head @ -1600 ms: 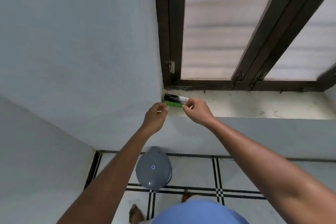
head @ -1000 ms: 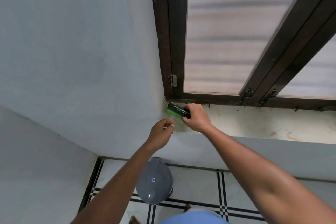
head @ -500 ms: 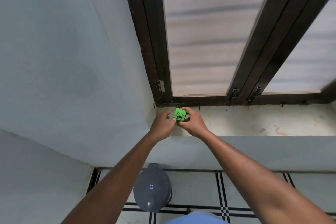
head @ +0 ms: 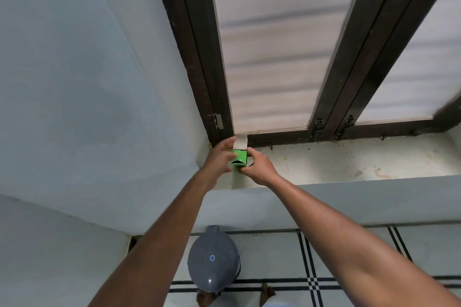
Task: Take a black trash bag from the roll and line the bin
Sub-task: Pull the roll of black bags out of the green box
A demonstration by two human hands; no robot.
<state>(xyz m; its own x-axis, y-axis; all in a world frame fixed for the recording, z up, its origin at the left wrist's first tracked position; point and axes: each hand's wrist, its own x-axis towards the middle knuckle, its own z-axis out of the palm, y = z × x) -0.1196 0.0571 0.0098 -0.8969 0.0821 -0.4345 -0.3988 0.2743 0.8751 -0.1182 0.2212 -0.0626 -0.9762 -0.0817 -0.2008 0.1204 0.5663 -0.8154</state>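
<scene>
Head view. Both hands meet over the inner corner of a window sill, holding a small green box between them. The right hand grips the box from the right and below, fingers closed around its side. The left hand is closed on the box's left side, its fingers reaching to the pale cardboard flap that stands open at the box's far end. A dark opening shows on the near face of the box; the trash bags themselves cannot be made out. Beyond the hands stands the dark window frame with frosted panes. Below the forearms, on the tiled floor and against the wall under the sill, stands the grey bin, its domed lid shut. Bare feet show just nearer than the bin.
</scene>
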